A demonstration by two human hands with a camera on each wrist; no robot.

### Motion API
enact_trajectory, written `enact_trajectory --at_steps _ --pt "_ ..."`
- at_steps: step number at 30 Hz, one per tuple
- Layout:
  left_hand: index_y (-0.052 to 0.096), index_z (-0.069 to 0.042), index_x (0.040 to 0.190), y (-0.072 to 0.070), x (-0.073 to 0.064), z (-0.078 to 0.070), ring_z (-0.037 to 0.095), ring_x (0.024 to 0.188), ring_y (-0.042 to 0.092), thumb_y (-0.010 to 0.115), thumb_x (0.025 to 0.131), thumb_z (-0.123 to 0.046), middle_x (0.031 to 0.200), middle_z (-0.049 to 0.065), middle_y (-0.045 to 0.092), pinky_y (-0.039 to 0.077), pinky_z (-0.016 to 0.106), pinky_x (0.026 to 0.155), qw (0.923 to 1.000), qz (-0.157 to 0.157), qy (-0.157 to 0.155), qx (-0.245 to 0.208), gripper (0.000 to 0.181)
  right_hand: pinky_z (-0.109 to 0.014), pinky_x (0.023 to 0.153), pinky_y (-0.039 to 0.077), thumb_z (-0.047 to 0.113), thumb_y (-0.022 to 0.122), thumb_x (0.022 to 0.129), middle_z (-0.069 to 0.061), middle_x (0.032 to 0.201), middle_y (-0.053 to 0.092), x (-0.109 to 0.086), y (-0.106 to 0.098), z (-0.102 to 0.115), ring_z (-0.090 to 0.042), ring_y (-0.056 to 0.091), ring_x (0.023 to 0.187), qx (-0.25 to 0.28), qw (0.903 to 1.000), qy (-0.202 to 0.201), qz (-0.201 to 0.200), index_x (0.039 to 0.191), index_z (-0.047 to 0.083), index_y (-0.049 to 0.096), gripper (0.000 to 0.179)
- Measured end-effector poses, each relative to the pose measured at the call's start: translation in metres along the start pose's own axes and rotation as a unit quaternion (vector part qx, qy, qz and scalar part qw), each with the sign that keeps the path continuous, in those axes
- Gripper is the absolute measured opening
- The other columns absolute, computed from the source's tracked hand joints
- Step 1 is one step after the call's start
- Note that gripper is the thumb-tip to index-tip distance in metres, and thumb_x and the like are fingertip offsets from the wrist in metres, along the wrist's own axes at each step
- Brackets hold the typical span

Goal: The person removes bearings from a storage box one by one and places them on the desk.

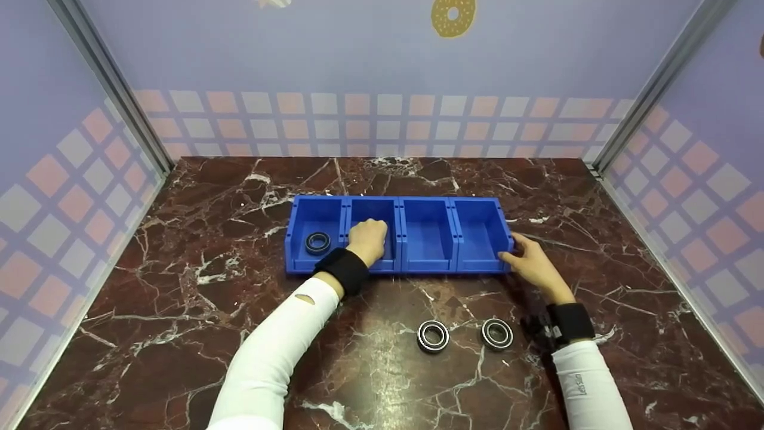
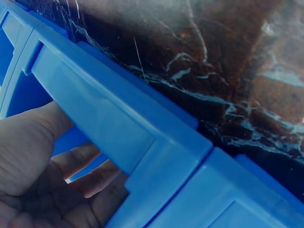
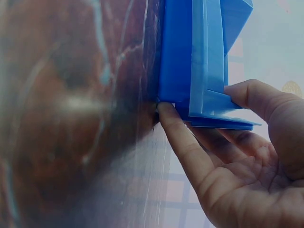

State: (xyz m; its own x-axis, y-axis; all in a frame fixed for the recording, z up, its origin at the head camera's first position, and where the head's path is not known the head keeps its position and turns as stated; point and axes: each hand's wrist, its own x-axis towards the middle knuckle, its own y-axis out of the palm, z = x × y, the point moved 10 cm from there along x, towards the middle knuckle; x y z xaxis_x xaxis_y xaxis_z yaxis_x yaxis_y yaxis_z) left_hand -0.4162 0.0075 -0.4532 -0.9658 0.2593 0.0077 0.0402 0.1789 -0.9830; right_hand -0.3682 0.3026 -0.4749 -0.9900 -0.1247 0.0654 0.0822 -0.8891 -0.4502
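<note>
A row of joined blue bins sits on the table. My left hand reaches down into the second bin from the left, fingers bent. In the left wrist view, that bin's front wall covers the fingertips of the left hand, and I cannot tell what they hold. At the row's right end, my right hand grips the last bin's side wall. The right wrist view has its thumb on the wall's upper edge and the fingers of the right hand along the outside. A ball bearing lies in the leftmost bin.
Two more ball bearings, one left of the other, lie on the dark red marbled table in front of the bins. Patterned panels enclose the table at the back and both sides.
</note>
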Motion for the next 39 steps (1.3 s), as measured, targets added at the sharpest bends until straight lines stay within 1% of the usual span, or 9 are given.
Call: enact_trajectory --at_steps 3,9,17,25,28,32,36,39 --pt "0.074 0.001 0.099 0.0 0.0 0.0 0.04 0.103 0.072 0.069 0.092 -0.002 0.112 0.022 0.073 0.063 0.052 0.081 1.0 -0.003 0.002 0.0 0.009 -0.014 0.053 0.044 -0.007 0.06 0.098 -0.021 0.109 0.063 0.002 -0.001 -0.008 -0.002 0.054 0.066 0.001 1.0 0.001 -0.001 0.144 -0.018 0.043 0.05" --pt "0.073 0.0 0.102 0.001 0.002 0.0 0.04 0.103 0.072 0.074 0.087 -0.001 0.113 0.023 0.073 0.062 0.053 0.081 1.0 -0.004 0.005 -0.002 0.015 -0.016 0.062 0.053 -0.005 0.059 0.099 -0.034 0.122 0.06 0.003 0.001 -0.01 -0.002 0.062 0.081 0.017 0.9998 -0.006 0.005 0.145 -0.018 0.042 0.051" --pt "0.073 0.001 0.101 0.002 0.002 0.0 0.041 0.103 0.071 0.076 0.087 -0.002 0.112 0.023 0.073 0.062 0.053 0.081 0.9999 0.004 0.01 -0.007 0.014 -0.017 0.068 0.056 -0.006 0.058 0.099 -0.038 0.126 0.058 0.004 0.002 -0.011 -0.005 0.064 0.086 0.017 0.9998 -0.002 0.005 0.147 -0.018 0.039 0.053" --pt "0.072 0.001 0.099 0.001 0.001 0.0 0.041 0.104 0.071 0.076 0.086 -0.002 0.113 0.023 0.073 0.062 0.054 0.081 0.9999 0.008 0.013 -0.007 0.013 -0.017 0.061 0.052 -0.006 0.059 0.099 -0.033 0.121 0.06 0.003 0.001 -0.011 -0.002 0.061 0.079 0.018 0.9998 -0.001 0.003 0.146 -0.018 0.041 0.052" --pt "0.072 0.0 0.097 0.0 0.0 0.0 0.041 0.103 0.071 0.076 0.086 -0.001 0.111 0.023 0.073 0.062 0.054 0.081 0.9998 0.006 0.017 -0.006 0.012 -0.017 0.061 0.052 -0.006 0.059 0.099 -0.032 0.121 0.06 0.003 0.001 -0.011 -0.002 0.061 0.079 0.018 0.9998 -0.002 0.003 0.145 -0.018 0.042 0.051" --pt "0.071 0.0 0.09 -0.005 0.0 -0.001 0.041 0.1 0.072 0.076 0.086 -0.001 0.108 0.022 0.074 0.062 0.053 0.08 0.9997 -0.001 0.025 -0.008 0.007 -0.017 0.062 0.052 -0.005 0.06 0.099 -0.031 0.121 0.06 0.003 0.001 -0.009 -0.002 0.061 0.081 0.017 0.9998 -0.005 0.003 0.145 -0.018 0.042 0.051" --pt "0.07 0.0 0.087 -0.01 -0.002 -0.003 0.041 0.098 0.072 0.075 0.088 -0.001 0.105 0.023 0.074 0.062 0.054 0.078 0.9993 -0.012 0.033 -0.013 0.005 -0.015 0.056 0.046 -0.005 0.06 0.099 -0.025 0.114 0.062 0.004 0.0 -0.009 -0.003 0.057 0.071 0.001 1.0 -0.002 0.002 0.146 -0.017 0.043 0.051" --pt "0.069 0.001 0.086 -0.014 -0.003 -0.004 0.041 0.098 0.072 0.075 0.086 -0.001 0.104 0.023 0.074 0.062 0.055 0.078 0.9991 -0.018 0.036 -0.014 0.006 -0.015 0.053 0.042 -0.006 0.06 0.099 -0.022 0.111 0.062 0.005 -0.001 -0.012 -0.004 0.054 0.067 -0.01 1.0 0.001 0.0 0.146 -0.016 0.042 0.052"
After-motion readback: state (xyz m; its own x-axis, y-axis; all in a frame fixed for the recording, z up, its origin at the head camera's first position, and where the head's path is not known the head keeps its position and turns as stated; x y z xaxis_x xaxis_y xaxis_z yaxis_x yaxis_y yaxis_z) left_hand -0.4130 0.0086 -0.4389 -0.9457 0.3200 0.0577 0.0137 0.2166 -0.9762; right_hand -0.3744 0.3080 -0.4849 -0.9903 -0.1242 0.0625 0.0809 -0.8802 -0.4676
